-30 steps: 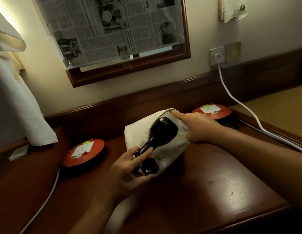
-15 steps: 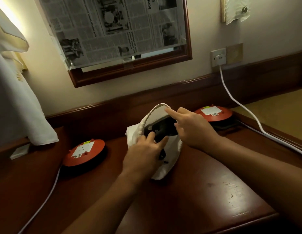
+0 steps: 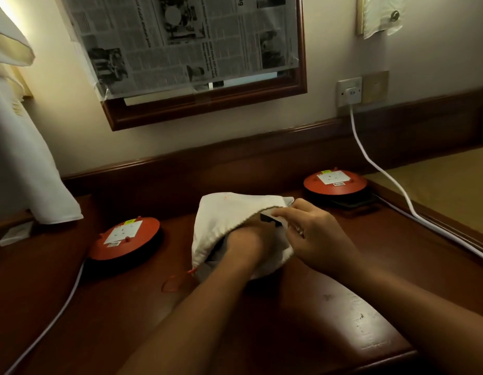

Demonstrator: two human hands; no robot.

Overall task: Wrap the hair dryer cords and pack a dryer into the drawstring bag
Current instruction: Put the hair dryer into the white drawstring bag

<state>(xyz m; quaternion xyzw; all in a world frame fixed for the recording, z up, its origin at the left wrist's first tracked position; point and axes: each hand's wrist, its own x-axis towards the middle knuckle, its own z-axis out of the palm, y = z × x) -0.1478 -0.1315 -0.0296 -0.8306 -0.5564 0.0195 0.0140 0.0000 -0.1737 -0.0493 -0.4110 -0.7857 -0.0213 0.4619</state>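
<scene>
Though one half-hidden, hands (image 3: pixel 321 239) at bag (image 3: pixel 221 220)

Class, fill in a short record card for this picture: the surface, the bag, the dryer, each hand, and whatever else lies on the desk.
surface: dark wooden desk against a wall
bag: white cloth bag lying on the desk, with a red drawstring trailing onto the wood
dryer: mostly hidden inside; a dark part shows at the mouth
left hand: left hand pushed into the mouth, fingers hidden
right hand: right hand holds the bag's rim
also there: a red reel left of the bag, another behind right; a white cable from the wall socket
</scene>
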